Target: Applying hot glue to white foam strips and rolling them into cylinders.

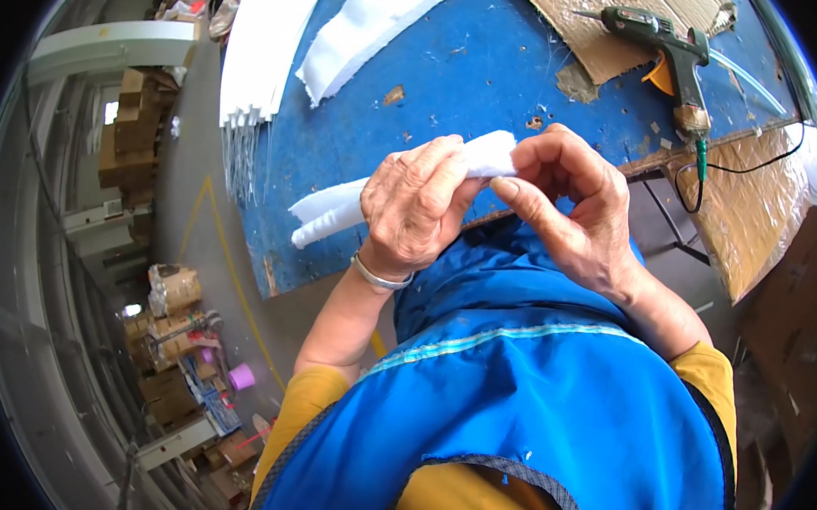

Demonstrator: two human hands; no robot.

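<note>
Your left hand (418, 204) and right hand (571, 204) both grip the white foam strip (403, 185) above the blue counter (476, 63); squeeze unevenly and its pinched end may tear or unroll.

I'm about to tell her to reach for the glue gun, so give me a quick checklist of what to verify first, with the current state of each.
1. Left hand grips the white foam strip: ok, fingers wrapped around it.
2. Right hand free to reach: not ok, its fingertips pinch the strip's end.
3. Glue gun within sight on the cardboard sheet: ok, lying on its side.
4. Gun's cord clear of the hands: ok, it trails off the blue table edge.
5. Gun hot, glue loaded: cannot tell.
</note>
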